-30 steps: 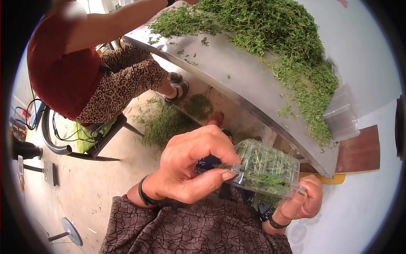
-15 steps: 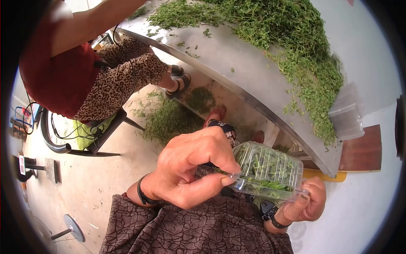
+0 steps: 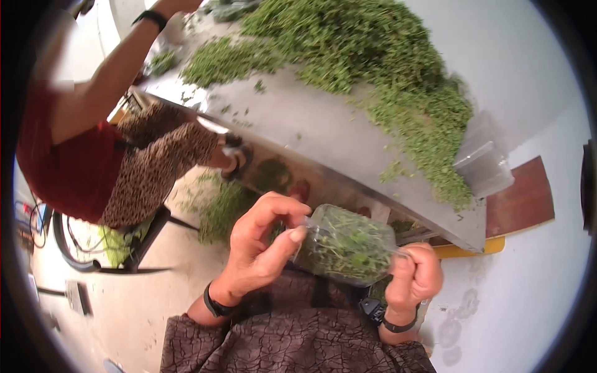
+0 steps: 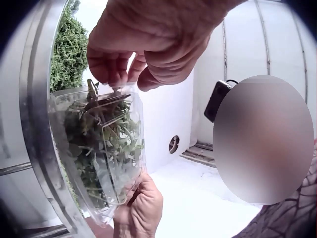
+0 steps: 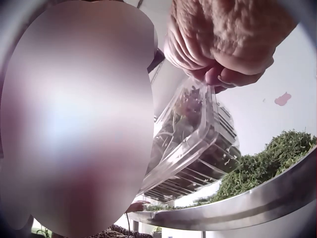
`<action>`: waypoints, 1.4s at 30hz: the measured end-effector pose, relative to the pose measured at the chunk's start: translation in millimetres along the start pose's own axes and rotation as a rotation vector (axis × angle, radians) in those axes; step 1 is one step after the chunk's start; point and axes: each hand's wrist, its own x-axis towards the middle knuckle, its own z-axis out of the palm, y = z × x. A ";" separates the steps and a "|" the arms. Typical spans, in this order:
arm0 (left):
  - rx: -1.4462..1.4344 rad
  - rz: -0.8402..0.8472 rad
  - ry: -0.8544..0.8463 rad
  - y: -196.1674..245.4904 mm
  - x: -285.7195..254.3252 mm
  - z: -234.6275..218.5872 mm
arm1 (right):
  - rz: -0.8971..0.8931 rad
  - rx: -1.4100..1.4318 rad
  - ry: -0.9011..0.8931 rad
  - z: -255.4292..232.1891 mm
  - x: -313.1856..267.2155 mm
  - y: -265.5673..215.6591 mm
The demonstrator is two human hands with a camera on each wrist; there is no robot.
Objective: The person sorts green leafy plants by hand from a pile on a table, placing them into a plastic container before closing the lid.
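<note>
A clear plastic box (image 3: 351, 245) of green leafy stems is held between the two hands above the lap. The left hand (image 3: 264, 239) pinches its left end between thumb and fingers. At the opposite end the right hand (image 3: 416, 276) grips the edge, thumb on top and fingers curled. In the left wrist view, stems (image 4: 106, 144) press against the clear side of the box, and the left hand (image 4: 153, 44) pinches its upper edge. The right wrist view has the right hand (image 5: 223, 44) pinching a corner of the ribbed box (image 5: 193, 148).
Beyond the hands, a metal table (image 3: 298, 115) bears a large heap of greens (image 3: 373, 56) and clear empty-looking boxes (image 3: 485, 169) at its right end. Another person in a red top (image 3: 74, 168) stands at the left, near a black chair (image 3: 146, 239). More greens (image 3: 217, 208) lie on the floor.
The box has turned so that its clear, flatter face shows instead of the ribbed side, and both hands have shifted left in view. The other person's arm has moved.
</note>
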 end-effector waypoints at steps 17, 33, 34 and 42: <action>-0.788 -0.365 -0.180 -54.4 3.2 44.4 | 0.469 0.623 0.278 22.0 1.2 -9.1; -0.863 -0.443 -0.121 -28.6 0.3 37.2 | -0.153 0.159 -0.057 -1.8 13.4 -10.9; -0.867 -0.453 -0.117 -26.5 -1.3 37.4 | -0.175 0.121 -0.073 -2.3 11.9 -11.5; -0.842 -0.500 -0.180 -31.3 -7.0 29.2 | -0.178 0.102 -0.102 0.7 8.4 -12.3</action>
